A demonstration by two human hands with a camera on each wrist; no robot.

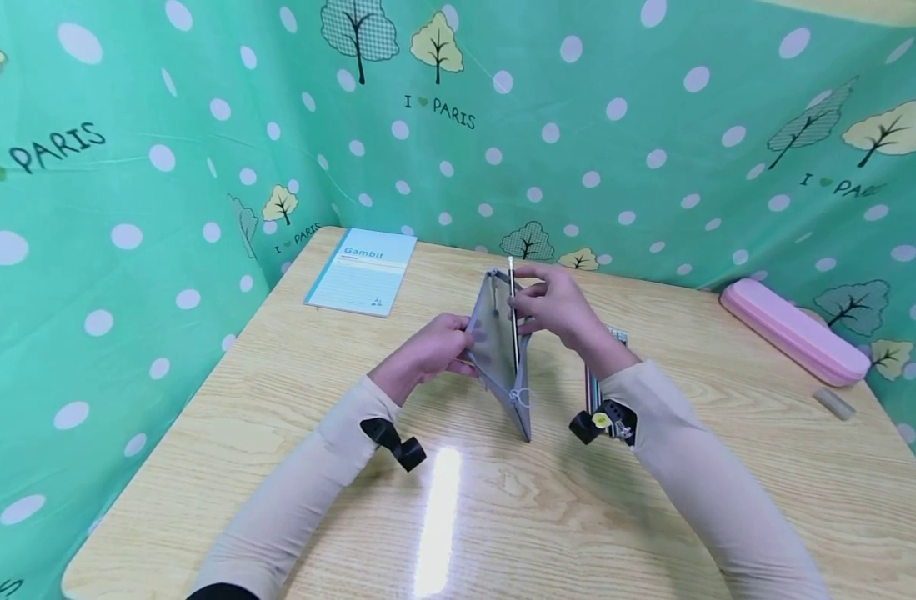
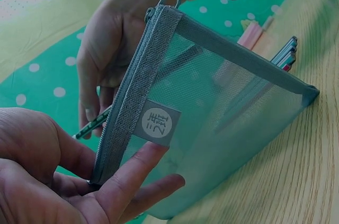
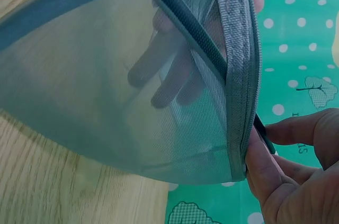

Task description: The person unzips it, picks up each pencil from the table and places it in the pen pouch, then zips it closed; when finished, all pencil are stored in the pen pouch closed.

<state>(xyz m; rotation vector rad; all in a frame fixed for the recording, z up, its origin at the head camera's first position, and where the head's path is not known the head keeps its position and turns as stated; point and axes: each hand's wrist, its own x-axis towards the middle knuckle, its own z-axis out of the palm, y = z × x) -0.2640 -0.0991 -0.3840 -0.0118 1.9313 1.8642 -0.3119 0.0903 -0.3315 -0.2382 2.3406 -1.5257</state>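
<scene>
A grey mesh zip pouch [image 1: 493,346] stands tilted over the table with its top unzipped. My left hand [image 1: 438,343] grips its left side, and in the left wrist view the fingers spread over the mesh beside a stitched round label [image 2: 158,123]. My right hand [image 1: 558,308] pinches a dark patterned pencil [image 1: 514,333] near its upper end. Most of that pencil is inside the pouch, where it shows through the mesh in the right wrist view as a dark shaft [image 3: 193,33]. The end with the light tip sticks out above the opening.
Several pencils [image 1: 593,388] lie on the table beneath the right forearm, partly covered by it. A pink pencil case [image 1: 795,331] and a small grey block [image 1: 834,403] are at the right. The notebook [image 1: 360,271] lies back left. A polka-dot curtain [image 1: 615,167] borders the table.
</scene>
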